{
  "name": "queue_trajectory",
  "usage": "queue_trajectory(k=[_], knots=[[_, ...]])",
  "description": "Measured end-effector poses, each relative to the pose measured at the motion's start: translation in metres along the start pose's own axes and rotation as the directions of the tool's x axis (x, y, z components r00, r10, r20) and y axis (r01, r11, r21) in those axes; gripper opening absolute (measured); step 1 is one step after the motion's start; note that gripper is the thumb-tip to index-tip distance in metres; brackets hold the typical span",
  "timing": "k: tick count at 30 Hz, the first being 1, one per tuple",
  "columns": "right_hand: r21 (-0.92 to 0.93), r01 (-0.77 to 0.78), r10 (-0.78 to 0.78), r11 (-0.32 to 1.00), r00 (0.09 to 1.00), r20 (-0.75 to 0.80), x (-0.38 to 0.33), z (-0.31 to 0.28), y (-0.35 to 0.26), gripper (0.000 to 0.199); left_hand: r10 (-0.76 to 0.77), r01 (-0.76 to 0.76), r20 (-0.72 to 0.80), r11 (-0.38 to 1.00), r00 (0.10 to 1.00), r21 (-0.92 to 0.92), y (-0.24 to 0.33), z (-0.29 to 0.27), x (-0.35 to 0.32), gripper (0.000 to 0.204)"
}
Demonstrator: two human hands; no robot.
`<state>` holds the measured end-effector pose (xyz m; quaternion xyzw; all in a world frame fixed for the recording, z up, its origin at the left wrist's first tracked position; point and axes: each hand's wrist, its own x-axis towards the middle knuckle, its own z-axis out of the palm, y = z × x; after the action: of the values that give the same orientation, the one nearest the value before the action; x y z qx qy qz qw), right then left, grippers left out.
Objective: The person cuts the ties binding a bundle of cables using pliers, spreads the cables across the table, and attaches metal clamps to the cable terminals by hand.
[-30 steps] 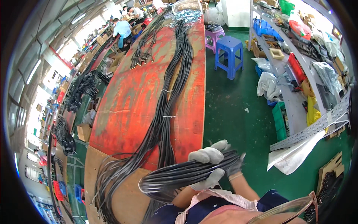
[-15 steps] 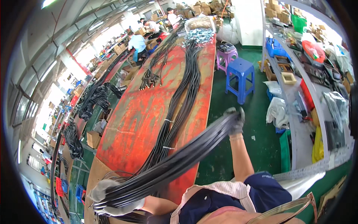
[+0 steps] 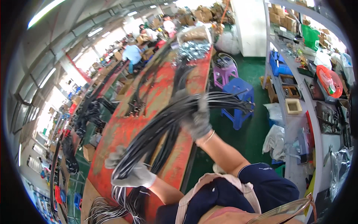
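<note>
A thick bundle of black cables [image 3: 160,119] arches across the front of the table. Around its left part is my left hand [image 3: 136,176], in a pale grey glove, closed with the thumb on the far side. My right hand [image 3: 197,125], gloved in darker grey and slightly blurred, grips the bundle further along. Beyond it the cable ends fan out over the table's right edge, in front of the blue stool [image 3: 238,89]. More black cables [image 3: 169,145] lie on the red table [image 3: 112,153] below the bundle. Loose cable ends [image 3: 108,209] spread near the lower left.
Silvery pieces [image 3: 192,51] are heaped at the table's far end, by a box. Another cable group [image 3: 138,100] lies left of centre. A purple stool [image 3: 225,72] stands right of the table; a loaded shelf [image 3: 291,112] lines the right side. Several people sit far back.
My right hand has swung left and in over the table, farther along from the cable ends. My left hand has moved up and right, and the bundle now bows upward.
</note>
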<state>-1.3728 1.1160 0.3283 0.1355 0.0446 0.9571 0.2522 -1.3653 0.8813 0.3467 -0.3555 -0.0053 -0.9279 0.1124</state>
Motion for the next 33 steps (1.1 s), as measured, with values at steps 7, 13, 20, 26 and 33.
queue_trajectory(k=[7, 13, 20, 26, 33], knots=[[-0.045, 0.319, -0.318, 0.947, 0.902, -0.292, 0.129, -0.291, -0.282, 0.08, 0.183, -0.144, -0.164, 0.963, 0.969, 0.227, -0.073, -0.114, -0.005, 0.027], [-0.205, 0.22, -0.29, 0.954, 0.852, -0.435, 0.23, -0.296, -0.303, 0.062, 0.29, 0.02, -0.432, 0.811, 0.854, 0.584, -0.113, -0.21, -0.034, 0.022], [-0.313, 0.066, -0.152, 0.947, 0.953, -0.261, 0.438, -0.319, -0.305, 0.018, 0.392, 0.106, -0.496, 0.694, 0.775, 0.713, -0.141, -0.28, -0.056, 0.019], [-0.295, -0.256, 0.134, 0.92, 0.917, -0.376, 0.539, -0.366, -0.239, 0.018, 0.585, 0.274, -0.674, 0.628, 0.452, 0.729, -0.141, -0.333, -0.098, 0.026], [-0.233, -0.445, 0.194, 0.865, 0.723, -0.663, 0.597, -0.485, -0.204, 0.024, 0.505, 0.532, -0.739, 0.515, 0.446, 0.672, -0.147, -0.37, -0.128, 0.028]])
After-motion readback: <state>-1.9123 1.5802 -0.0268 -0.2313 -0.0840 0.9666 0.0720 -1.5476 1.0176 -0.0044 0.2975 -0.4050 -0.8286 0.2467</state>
